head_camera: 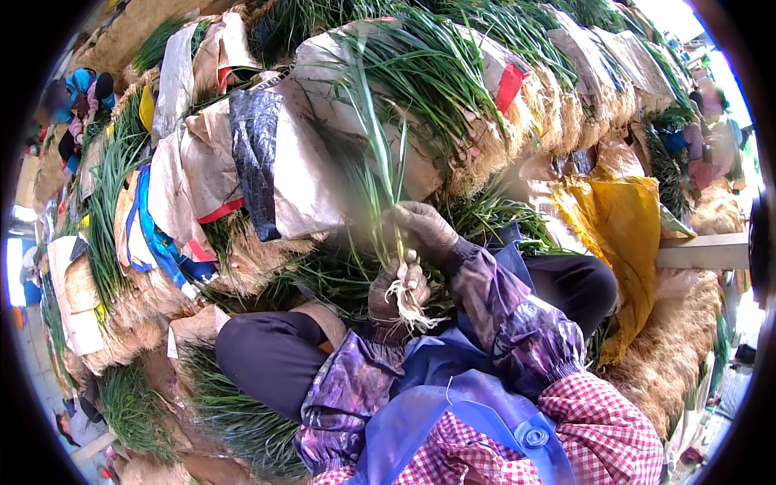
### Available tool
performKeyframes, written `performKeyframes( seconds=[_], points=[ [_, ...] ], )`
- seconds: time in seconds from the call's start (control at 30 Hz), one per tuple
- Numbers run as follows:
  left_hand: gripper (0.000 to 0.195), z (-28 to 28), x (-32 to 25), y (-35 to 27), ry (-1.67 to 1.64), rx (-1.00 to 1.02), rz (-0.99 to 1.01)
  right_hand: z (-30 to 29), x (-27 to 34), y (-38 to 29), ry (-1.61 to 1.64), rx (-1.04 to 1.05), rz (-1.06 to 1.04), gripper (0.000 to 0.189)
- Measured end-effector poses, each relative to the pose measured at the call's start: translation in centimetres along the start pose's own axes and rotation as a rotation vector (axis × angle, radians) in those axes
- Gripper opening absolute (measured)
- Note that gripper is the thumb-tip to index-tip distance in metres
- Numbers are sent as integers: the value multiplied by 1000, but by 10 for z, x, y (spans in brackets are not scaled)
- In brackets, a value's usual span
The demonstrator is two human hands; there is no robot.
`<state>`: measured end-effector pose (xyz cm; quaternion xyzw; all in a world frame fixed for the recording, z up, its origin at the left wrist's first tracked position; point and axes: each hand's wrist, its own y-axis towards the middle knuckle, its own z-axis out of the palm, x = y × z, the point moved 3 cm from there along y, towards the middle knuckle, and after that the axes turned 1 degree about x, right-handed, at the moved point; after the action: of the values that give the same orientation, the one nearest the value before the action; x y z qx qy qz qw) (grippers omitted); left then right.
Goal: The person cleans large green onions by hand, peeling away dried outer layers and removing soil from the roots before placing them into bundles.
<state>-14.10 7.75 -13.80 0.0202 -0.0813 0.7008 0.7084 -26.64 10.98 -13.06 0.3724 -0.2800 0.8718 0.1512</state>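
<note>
My gloved left hand (388, 297) grips the lower end of a small bunch of green allium plants (418, 297), with pale bulbs and stringy white roots hanging over the fingers. Just above it, my gloved right hand (424, 227) pinches a stalk at its pale lower part. The long green leaves (379, 145) of that stalk rise upward, blurred towards the tip. Both hands are close together above my lap, between my bent knees. Cut or loose greens (327, 276) lie beneath and behind the hands. Patterned sleeve covers and a blue apron (448, 400) cover my arms and front.
Rooted bundles (412, 79) of the same greens are heaped ahead. White woven sacks (309, 176) cover heaps ahead and left. A yellow sack (624, 230) hangs by a pale beam (703, 250) at right. More greens (242, 406) lie left. Other people sit at the far left and right.
</note>
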Motion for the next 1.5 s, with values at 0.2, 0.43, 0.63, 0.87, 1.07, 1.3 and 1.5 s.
performKeyframes(
  seconds=[0.2,0.43,0.63,0.87,1.07,1.3,1.5],
  points=[
    [21,-16,-7,0,167,-212,51,-11,9,-7,-1525,-519,-577,18],
    [21,-10,-22,7,754,-437,363,-81,-29,-31,-1884,756,853,32],
    [27,-42,-16,16,191,-251,102,-120,131,38,-2031,-860,-127,28],
    [34,-32,-22,13,477,-480,108,-115,123,29,-1052,-365,97,26],
    [35,-35,-11,15,533,-510,-14,-19,35,-46,-1551,-89,-123,22],
    [19,-57,-4,6,499,-544,72,-37,5,-21,-318,-259,217,33],
    [31,-13,3,7,203,-261,-47,-104,-24,-10,-349,-586,-71,19]
  ],
)
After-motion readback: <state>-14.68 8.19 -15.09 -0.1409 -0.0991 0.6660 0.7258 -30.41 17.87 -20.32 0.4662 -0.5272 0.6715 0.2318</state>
